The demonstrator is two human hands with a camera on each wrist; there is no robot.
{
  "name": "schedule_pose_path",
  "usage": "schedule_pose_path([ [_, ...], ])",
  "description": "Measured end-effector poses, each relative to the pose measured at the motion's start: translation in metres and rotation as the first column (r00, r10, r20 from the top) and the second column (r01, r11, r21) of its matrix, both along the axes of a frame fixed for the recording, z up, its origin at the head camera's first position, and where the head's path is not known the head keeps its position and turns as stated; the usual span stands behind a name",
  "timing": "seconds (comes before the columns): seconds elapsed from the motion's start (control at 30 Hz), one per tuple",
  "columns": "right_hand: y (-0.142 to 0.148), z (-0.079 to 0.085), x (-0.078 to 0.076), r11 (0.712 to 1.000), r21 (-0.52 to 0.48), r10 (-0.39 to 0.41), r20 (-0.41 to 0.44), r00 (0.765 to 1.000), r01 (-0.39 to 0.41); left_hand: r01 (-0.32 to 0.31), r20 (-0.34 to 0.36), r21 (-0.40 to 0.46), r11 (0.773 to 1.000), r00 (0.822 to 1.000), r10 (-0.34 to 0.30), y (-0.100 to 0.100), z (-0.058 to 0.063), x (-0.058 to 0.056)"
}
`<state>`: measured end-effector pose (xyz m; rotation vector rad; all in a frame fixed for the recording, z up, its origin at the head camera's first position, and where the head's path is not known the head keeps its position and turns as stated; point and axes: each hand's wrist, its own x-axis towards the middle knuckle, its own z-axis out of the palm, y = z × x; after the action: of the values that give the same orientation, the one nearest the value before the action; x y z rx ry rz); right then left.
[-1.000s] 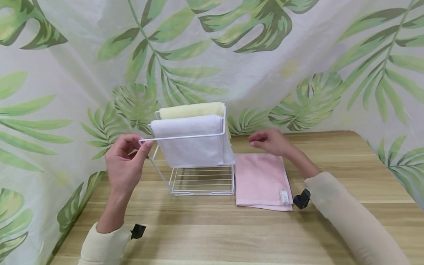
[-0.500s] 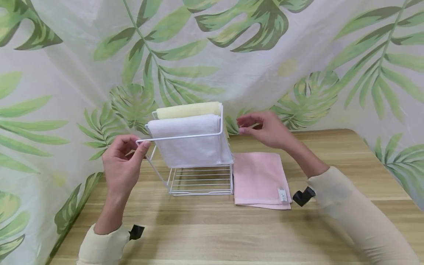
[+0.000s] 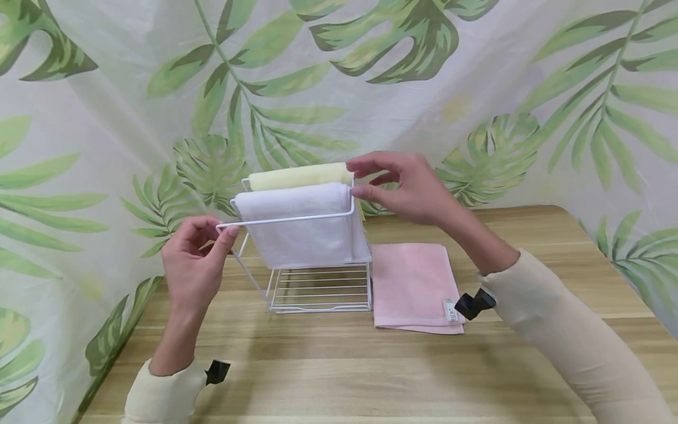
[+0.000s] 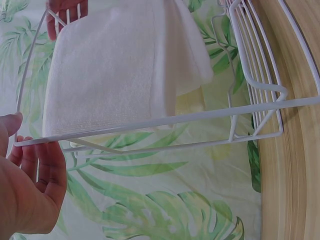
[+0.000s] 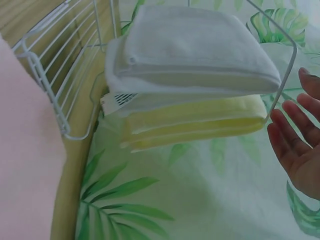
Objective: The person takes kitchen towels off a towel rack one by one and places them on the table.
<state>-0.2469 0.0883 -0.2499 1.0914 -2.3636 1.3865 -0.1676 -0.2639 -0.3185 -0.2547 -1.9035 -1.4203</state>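
Note:
A white wire towel rack [image 3: 286,220] stands on the table, with a white towel [image 3: 304,235] draped over its front upper bar and a yellow towel [image 3: 296,175] over the bar behind. Thumb and fingers of my left hand [image 3: 193,259] pinch the rack's top left front corner; the left wrist view shows the wire between them. My right hand [image 3: 408,185] is at the rack's upper right side, fingertips right by the side wire. In the right wrist view its fingers [image 5: 290,135] are spread and relaxed beside that wire, the thumb apart from it.
A folded pink towel [image 3: 413,282] with a small white label lies flat on the wooden table [image 3: 339,371], right beside the rack's slatted base [image 3: 320,288]. Behind hangs a leaf-patterned cloth [image 3: 402,118], close to the rack's rear.
My right hand has risen from above the pink towel and moved left to the rack's upper right side. The left hand keeps its pinch on the corner.

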Motion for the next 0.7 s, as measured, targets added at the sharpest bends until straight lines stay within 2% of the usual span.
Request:
schedule_pose_path([
  [0.33,-0.02,0.013,-0.002,0.999,-0.011,0.052,-0.046,0.998,-0.053,0.004,0.001,0.012,1.0,1.0,-0.004,0.0,0.0,0.0],
  [0.7,-0.04,0.019,-0.006,0.992,0.074,0.107,-0.057,0.993,-0.102,-0.015,0.027,0.004,1.0,1.0,0.015,0.0,0.001,0.001],
])
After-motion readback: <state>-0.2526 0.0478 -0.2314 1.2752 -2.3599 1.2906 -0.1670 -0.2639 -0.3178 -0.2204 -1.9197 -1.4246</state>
